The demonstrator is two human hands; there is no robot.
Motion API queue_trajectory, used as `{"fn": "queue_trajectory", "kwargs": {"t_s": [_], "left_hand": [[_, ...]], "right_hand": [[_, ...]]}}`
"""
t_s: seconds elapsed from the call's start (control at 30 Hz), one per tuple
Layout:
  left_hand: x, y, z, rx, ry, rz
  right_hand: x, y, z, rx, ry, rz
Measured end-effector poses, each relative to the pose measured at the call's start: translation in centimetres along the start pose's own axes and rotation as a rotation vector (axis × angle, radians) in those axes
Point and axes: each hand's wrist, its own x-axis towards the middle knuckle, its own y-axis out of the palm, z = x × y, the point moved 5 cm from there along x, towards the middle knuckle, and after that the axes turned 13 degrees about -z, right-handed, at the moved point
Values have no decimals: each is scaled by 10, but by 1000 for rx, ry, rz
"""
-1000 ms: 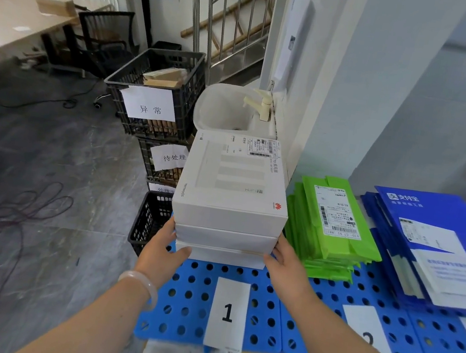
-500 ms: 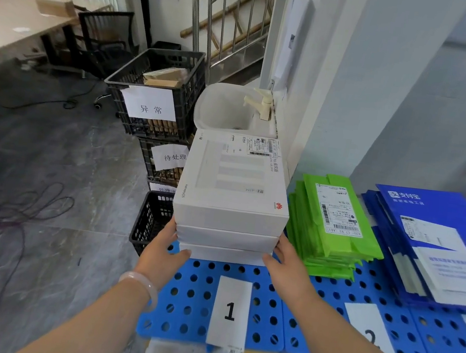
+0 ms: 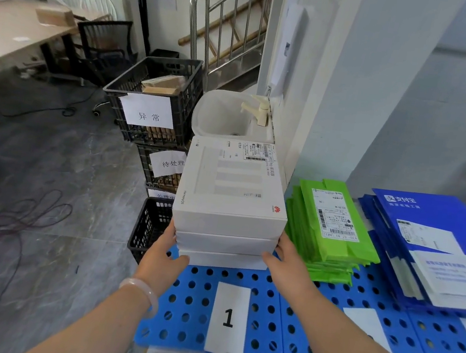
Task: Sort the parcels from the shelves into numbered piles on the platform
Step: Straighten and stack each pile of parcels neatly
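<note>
Three white boxes [image 3: 232, 194] are stacked on the blue perforated platform [image 3: 187, 312], just behind the paper label "1" [image 3: 228, 318]. The top box carries a shipping label at its far edge. My left hand [image 3: 163, 256] presses flat against the left side of the stack, thumb at the front of the bottom box. Against the right side, near the lower two boxes, lies my right hand [image 3: 288, 265]. A pile of green mailers [image 3: 328, 227] lies right of the stack, and a pile of blue envelopes [image 3: 427, 219] further right.
Black labelled crates [image 3: 155, 83] stand stacked left of the platform, with a lower black crate [image 3: 150, 224] by its corner. A white sink [image 3: 222, 115] sits behind the boxes against the wall. Cables [image 3: 12, 221] trail over the grey floor on the left.
</note>
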Motion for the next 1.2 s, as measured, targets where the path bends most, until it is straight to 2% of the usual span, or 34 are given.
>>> {"fn": "queue_trajectory", "kwargs": {"t_s": [0.13, 0.23, 0.33, 0.43, 0.57, 0.67, 0.77, 0.9, 1.07, 1.2], "left_hand": [[0, -1, -7, -9, 28, -24], [-1, -5, -26, 11, 78, -88], [3, -14, -57, 94, 174, -205], [3, -19, -99, 267, 361, -301], [-10, 11, -151, 355, 667, -231], [-27, 50, -176, 322, 761, -109], [-44, 85, -192, 225, 771, 19], [-58, 130, -202, 221, 738, 164], [-59, 183, -191, 227, 504, 262], [-36, 212, -179, 185, 247, 169]], "right_hand": [[-3, -1, 7, -28, -32, 22], [-5, -8, 19, -43, -97, -31], [-8, -20, 46, -108, -208, -86], [-9, -31, 67, -242, -299, -132], [-13, -40, 74, -301, -336, -177], [-18, -58, 69, -333, -332, -259], [-18, -86, 60, -326, -291, -338], [-4, -127, 50, -367, -240, -386], [22, -160, 36, -404, -161, -349], [52, -174, 12, -366, 19, -244]]}}
